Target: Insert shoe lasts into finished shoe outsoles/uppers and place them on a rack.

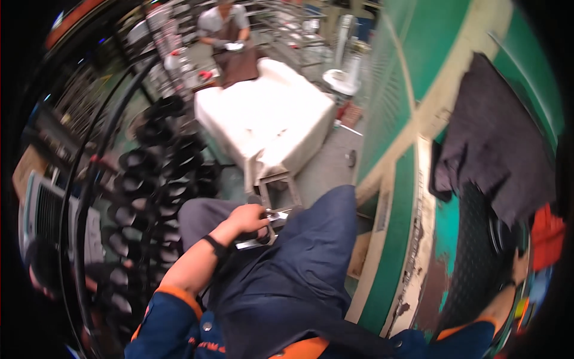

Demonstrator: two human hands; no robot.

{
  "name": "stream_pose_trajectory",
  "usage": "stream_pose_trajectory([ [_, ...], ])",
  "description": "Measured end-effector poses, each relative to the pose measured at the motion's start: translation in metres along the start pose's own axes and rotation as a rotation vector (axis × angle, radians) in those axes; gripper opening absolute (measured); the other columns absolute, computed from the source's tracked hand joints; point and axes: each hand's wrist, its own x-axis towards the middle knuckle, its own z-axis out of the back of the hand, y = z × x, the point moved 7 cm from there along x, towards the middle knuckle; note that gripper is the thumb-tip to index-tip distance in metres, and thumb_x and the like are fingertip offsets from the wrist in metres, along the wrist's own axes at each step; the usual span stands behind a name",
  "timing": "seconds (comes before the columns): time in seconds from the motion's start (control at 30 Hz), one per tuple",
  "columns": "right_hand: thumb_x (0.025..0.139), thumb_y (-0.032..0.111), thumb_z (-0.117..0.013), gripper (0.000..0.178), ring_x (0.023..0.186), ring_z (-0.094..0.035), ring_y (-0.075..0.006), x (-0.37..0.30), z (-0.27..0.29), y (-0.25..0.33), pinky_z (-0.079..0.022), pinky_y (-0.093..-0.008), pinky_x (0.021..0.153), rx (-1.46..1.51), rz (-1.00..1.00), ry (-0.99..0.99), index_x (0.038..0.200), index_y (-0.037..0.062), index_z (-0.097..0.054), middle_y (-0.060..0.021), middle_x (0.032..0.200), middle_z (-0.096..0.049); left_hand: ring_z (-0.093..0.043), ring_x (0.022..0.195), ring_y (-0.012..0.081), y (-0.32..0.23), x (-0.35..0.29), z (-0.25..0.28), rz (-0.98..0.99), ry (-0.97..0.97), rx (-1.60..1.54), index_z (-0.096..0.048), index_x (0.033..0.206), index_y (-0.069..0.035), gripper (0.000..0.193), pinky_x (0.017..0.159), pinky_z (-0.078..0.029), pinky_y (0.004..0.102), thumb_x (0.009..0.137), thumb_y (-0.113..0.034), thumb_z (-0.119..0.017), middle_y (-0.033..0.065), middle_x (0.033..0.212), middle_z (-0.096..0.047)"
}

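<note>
My left hand reaches between my knees with its fingers curled down. It is closed by a shiny metal piece and a dark rounded part, at the near end of a small metal frame. What lies within the fingers is hidden. At the far right edge, my right hand reaches away from my body, past a dark textured panel. It is nearest to a red item; its fingers are too small and blurred to read. A dark apron covers my lap.
A large white-covered block stands ahead, with a seated person behind it holding a shiny piece. Several dark cupped parts hang on a rack at left. A green machine lines the right, with a dark cloth draped over it.
</note>
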Motion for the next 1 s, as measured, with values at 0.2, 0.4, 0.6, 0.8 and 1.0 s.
stream_pose_trajectory([
  [0.2, 0.095, 0.057, -0.049, 0.073, 0.130, -0.049, -0.0311, -0.027, -0.009, -0.022, -0.035, -0.0411, 0.111, 0.593, 0.049, 0.052, 0.143, 0.0024, -0.043, -0.0201, 0.142, -0.048, -0.065, 0.099, 0.0334, -0.018, -0.006, -0.003, 0.065, 0.053, -0.093, -0.067, 0.103, -0.009, 0.041, 0.085, -0.050, 0.0427, 0.085, -0.045, -0.062, 0.0147, 0.100, -0.070],
  [0.4, 0.093, 0.058, -0.052, 0.073, 0.122, -0.053, -0.0300, -0.030, -0.033, -0.037, -0.039, -0.0395, 0.106, 0.868, 0.195, 0.067, 0.137, -0.0002, -0.047, -0.0193, 0.135, -0.053, -0.068, 0.089, 0.0306, -0.033, 0.002, -0.016, 0.100, 0.143, -0.207, -0.065, 0.098, -0.009, 0.039, 0.079, -0.050, 0.0415, 0.085, -0.045, -0.060, 0.0131, 0.087, -0.070],
  [0.6, 0.090, 0.056, -0.059, 0.067, 0.106, -0.059, -0.0316, -0.070, -0.017, -0.035, -0.045, -0.0382, 0.096, 0.869, 0.098, 0.066, 0.123, -0.0022, -0.057, -0.0194, 0.120, -0.061, -0.066, 0.092, 0.0322, -0.048, -0.001, -0.004, -0.081, 0.026, -0.100, -0.064, 0.112, -0.008, 0.041, 0.083, -0.050, 0.0445, 0.084, -0.037, -0.062, 0.0151, 0.099, -0.067],
  [0.8, 0.089, 0.054, -0.063, 0.063, 0.095, -0.063, -0.0316, -0.148, 0.046, -0.027, -0.050, -0.0367, 0.090, 1.009, -0.001, 0.105, 0.115, -0.0035, -0.063, -0.0186, 0.109, -0.067, -0.065, 0.096, 0.0329, -0.074, -0.014, 0.062, -0.366, -0.064, -0.178, -0.057, 0.127, -0.007, 0.048, 0.084, -0.051, 0.0433, 0.085, -0.030, -0.063, 0.0151, 0.116, -0.060],
  [1.0, 0.091, 0.048, -0.062, 0.068, 0.118, -0.054, -0.0221, -0.215, 0.129, -0.013, -0.039, -0.0336, 0.104, 1.266, 0.008, 0.238, 0.134, -0.0026, -0.051, -0.0142, 0.130, -0.056, -0.065, 0.091, 0.0247, -0.092, -0.043, 0.114, -0.604, -0.142, -0.471, -0.059, 0.126, -0.007, 0.044, 0.082, -0.052, 0.0338, 0.087, -0.026, -0.065, 0.0137, 0.112, -0.065],
])
